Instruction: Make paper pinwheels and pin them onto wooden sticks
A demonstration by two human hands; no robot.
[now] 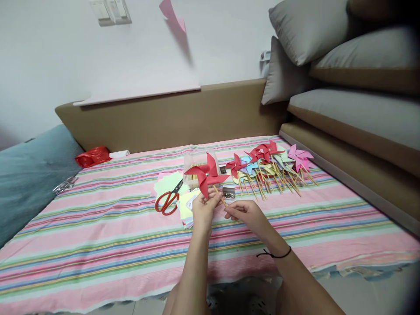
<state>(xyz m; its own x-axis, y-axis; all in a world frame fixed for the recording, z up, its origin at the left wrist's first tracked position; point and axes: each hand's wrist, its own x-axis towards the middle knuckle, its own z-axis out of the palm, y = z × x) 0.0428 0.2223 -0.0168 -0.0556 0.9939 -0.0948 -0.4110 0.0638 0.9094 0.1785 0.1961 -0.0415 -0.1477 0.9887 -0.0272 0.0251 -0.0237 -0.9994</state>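
Matt red paper pinwheel (213, 179), thin pale wooden stick (224, 202), scissors (174, 192) with smooth red plastic handles (156, 204) and dark metal blades (179, 186), crumpled glossy red plastic bag (94, 156), matt pink striped cloth (108, 245)

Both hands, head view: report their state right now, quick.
Left hand: closed, holding the red pinwheel by its stick.
Right hand: fingertips closed at the stick's lower end, apparently pinching it.
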